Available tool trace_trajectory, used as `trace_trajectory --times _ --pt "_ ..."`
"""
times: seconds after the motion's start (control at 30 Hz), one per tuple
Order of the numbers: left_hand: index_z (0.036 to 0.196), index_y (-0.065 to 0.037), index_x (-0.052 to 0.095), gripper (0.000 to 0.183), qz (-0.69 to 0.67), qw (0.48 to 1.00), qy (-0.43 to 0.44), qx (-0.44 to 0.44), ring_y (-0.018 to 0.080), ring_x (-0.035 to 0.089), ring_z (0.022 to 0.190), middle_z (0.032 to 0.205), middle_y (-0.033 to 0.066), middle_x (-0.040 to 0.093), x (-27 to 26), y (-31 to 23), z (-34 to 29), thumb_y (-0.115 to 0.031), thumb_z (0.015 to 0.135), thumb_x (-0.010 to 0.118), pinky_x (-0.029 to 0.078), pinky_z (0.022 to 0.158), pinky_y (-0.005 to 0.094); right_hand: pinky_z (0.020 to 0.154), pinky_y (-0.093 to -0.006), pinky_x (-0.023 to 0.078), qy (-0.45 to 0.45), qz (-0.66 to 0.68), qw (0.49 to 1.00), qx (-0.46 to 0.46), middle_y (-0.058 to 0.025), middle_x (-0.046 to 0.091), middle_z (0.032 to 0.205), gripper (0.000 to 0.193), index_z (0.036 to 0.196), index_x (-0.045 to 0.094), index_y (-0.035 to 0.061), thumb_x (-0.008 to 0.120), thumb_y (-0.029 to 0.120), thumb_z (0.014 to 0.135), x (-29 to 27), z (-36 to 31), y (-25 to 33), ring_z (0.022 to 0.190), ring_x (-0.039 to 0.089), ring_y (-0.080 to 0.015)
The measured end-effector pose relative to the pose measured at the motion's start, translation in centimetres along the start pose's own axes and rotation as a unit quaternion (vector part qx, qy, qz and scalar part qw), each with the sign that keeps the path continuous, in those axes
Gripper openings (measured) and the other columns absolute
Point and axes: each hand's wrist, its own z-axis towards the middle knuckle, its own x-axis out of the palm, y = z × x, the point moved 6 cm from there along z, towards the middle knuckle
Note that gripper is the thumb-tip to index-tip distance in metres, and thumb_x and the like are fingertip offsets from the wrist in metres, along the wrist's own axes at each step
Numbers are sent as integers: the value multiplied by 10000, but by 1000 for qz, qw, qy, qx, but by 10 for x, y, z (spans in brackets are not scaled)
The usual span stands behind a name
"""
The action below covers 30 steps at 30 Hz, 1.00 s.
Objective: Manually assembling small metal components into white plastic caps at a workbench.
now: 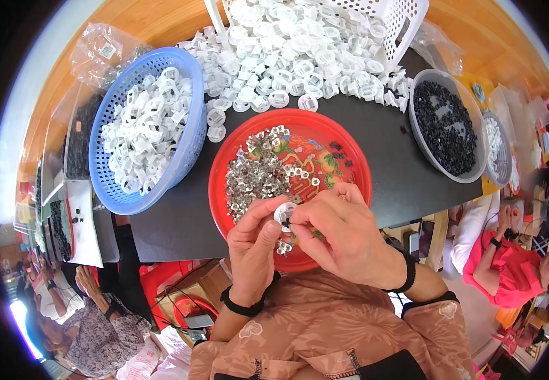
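Over the near part of a red round tray (355,142), my left hand (253,244) grips a round white plastic part (280,212) by its edge between thumb and fingers. A small black piece (287,223) sits at the middle of that part. My right hand (344,234) is closed in a pinch against the black piece, its fingertips touching it. Small silvery metal pieces (255,171) lie heaped on the tray's left side. A few black bits (338,152) are at its right side.
A blue basket (99,171) of white parts stands at the left. White parts (280,57) spill from a white basket (407,31) at the back. A clear bowl (477,114) of black pieces stands right. Other people (509,263) sit at both sides.
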Motion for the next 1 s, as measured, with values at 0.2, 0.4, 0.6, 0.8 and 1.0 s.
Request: trace_trajectory --times 0.2,0.4,0.6,0.8,1.0 --pt "1172 20 605 288 6 999 2 36 121 557 972 1093 50 549 5 -9 -1 -75 901 598 485 793 227 711 -346 390 3 -44 999 -11 -21 559 777 206 887 572 71 700 28 731 0 2 9 672 543 -193" --pt "1137 11 633 283 23 999 -1 28 125 547 978 1082 53 555 0 -3 5 -47 860 634 466 838 237 721 -351 402 5 -27 999 -26 -28 561 782 226 895 574 63 701 9 715 -1 9 8 685 539 -213" --pt "1120 -5 637 295 -26 999 17 10 119 566 911 1063 48 536 0 -4 -1 79 843 575 503 769 235 670 -337 453 59 101 992 37 -65 558 775 228 946 574 57 678 12 748 5 6 4 712 567 -212" --pt "1122 -3 628 263 12 999 38 -1 85 559 888 1021 15 521 3 -4 -2 30 863 603 479 775 208 523 -236 443 107 145 969 167 -59 543 713 135 869 568 20 657 -21 776 8 1 -11 566 529 -103" --pt "1136 -11 626 240 -26 999 32 -6 78 549 849 1001 20 528 2 2 -5 -14 901 579 479 753 233 528 -231 464 114 146 969 161 -58 584 719 121 876 567 6 661 -7 801 15 5 -5 599 569 -88"
